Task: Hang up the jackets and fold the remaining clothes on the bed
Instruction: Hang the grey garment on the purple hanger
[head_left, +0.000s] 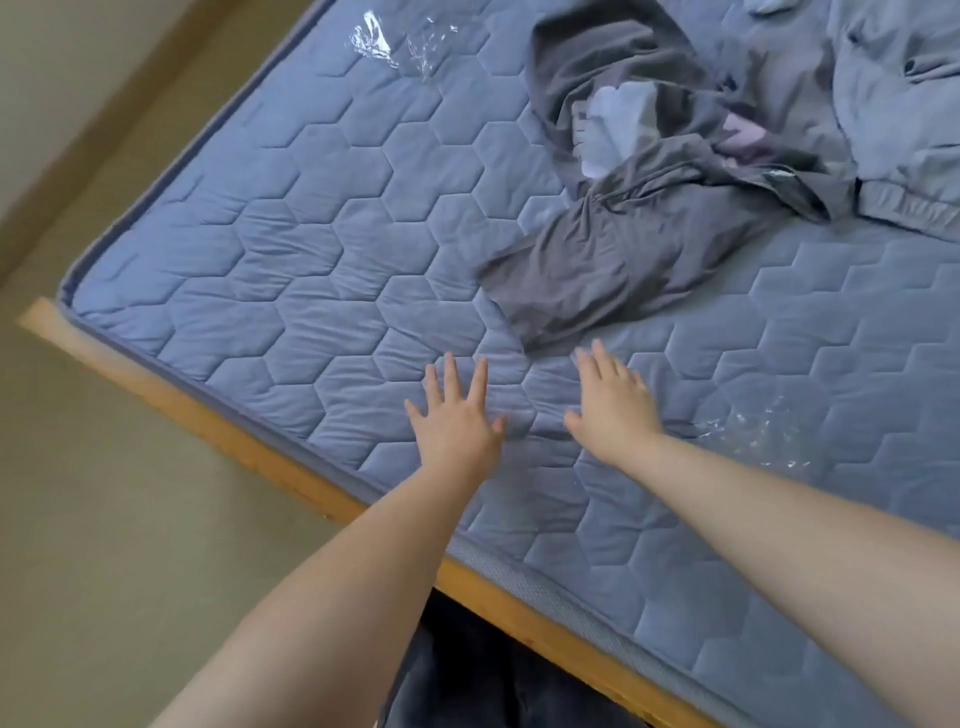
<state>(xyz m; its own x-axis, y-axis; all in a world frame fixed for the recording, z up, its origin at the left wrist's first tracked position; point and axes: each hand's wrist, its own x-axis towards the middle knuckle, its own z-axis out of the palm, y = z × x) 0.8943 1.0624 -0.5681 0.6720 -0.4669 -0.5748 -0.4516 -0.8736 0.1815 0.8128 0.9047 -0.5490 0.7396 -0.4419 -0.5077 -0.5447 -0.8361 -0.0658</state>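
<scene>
Wooden frame (234, 434) edges the blue quilted mattress (260, 249); over it the left hand (457, 415) and right hand (613, 405) reach flat, fingers spread, holding nothing. Just beyond the right fingertips sprawls a crumpled dark grey garment (597, 260); farther right, touching it, lies 1 lighter grey jacket (893, 104)
</scene>
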